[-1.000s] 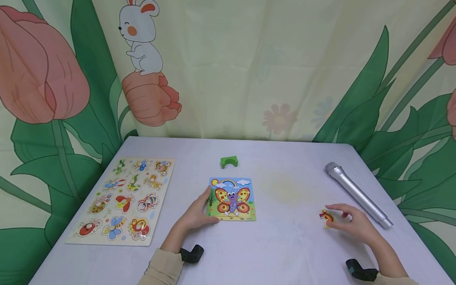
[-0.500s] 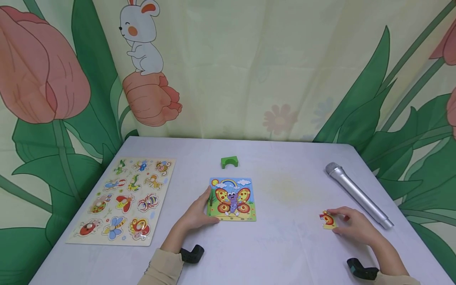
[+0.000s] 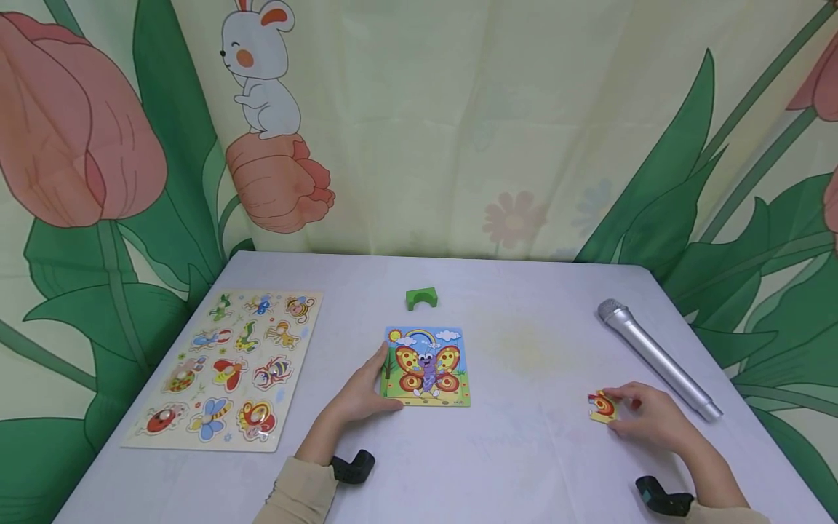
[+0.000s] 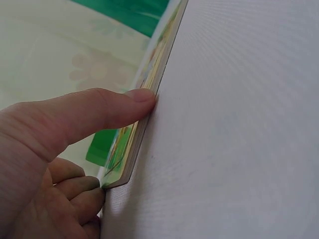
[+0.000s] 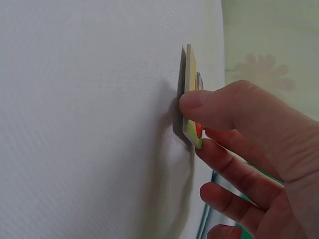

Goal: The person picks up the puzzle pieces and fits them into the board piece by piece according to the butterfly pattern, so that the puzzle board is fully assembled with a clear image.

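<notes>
A square butterfly jigsaw puzzle [image 3: 428, 367] lies flat on the table in the head view. My left hand [image 3: 356, 393] holds its near left corner, the thumb against the near edge and the fingers along the left side. The left wrist view shows the thumb [image 4: 99, 107] pressed on the board's rim. At the right, my right hand [image 3: 651, 415] pinches a small red and yellow puzzle piece [image 3: 601, 407] between thumb and fingers, close above the tabletop. In the right wrist view the piece [image 5: 190, 89] is seen edge-on with its shadow beside it, and something thin is against its face.
A cream puzzle board [image 3: 225, 367] with several insect pieces lies at the left. Behind the butterfly puzzle stands a green arch block [image 3: 421, 298]. A silver microphone [image 3: 657, 358] lies slantwise beyond my right hand. A printed curtain [image 3: 445, 131] hangs behind the white table [image 3: 511, 458].
The small piece has turned in my right fingers, which now cover less of its printed face. My left hand and the butterfly puzzle have stayed put.
</notes>
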Tool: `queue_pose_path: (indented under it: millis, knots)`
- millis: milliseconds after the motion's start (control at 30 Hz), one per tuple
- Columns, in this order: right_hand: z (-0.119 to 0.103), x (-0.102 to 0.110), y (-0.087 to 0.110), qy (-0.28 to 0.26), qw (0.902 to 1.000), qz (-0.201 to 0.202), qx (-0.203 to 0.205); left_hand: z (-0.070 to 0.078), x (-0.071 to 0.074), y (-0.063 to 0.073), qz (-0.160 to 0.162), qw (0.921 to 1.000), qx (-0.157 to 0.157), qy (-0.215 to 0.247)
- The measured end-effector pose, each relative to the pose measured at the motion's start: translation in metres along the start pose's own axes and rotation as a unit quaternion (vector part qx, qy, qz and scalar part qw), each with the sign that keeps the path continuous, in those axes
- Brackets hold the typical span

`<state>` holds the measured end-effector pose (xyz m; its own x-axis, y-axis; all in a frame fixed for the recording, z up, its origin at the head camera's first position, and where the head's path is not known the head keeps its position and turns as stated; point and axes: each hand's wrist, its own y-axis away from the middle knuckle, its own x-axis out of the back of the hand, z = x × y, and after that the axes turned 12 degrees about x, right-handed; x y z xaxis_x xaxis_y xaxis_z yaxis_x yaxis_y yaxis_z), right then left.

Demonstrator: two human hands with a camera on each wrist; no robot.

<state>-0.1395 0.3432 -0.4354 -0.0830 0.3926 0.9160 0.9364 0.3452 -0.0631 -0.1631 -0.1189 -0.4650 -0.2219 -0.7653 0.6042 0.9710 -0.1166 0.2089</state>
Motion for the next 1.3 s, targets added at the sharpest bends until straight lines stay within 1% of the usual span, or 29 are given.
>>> queue_pose_path:
  millis: [267, 400, 567, 767, 933, 1100, 1300]
  knots:
    - [-0.005, -0.002, -0.003, -0.001, 0.9999, 0.013, 0.010, 0.002, 0.000, 0.001, 0.000, 1.0000, 0.004, 0.001]
    - [-0.013, -0.002, -0.005, -0.004, 0.9998, 0.014, 0.016, 0.002, 0.000, 0.001, 0.000, 1.0000, 0.004, 0.000]
    - [-0.024, -0.003, -0.011, -0.011, 0.9990, 0.026, 0.035, 0.001, 0.000, 0.002, 0.001, 1.0000, 0.004, 0.001]
    - [-0.037, -0.009, -0.024, -0.027, 0.9968, 0.041, 0.063, 0.001, 0.000, 0.001, 0.001, 0.9999, 0.010, 0.002]
    - [-0.050, -0.015, -0.036, -0.039, 0.9934, 0.053, 0.095, 0.001, 0.000, 0.000, -0.001, 1.0000, 0.004, 0.005]
    - [-0.064, -0.021, -0.047, -0.057, 0.9898, 0.050, 0.121, 0.000, -0.001, 0.000, -0.001, 1.0000, 0.002, 0.005]
    - [-0.079, -0.033, -0.062, -0.076, 0.9861, 0.046, 0.141, 0.000, -0.001, -0.001, -0.001, 1.0000, 0.004, 0.002]
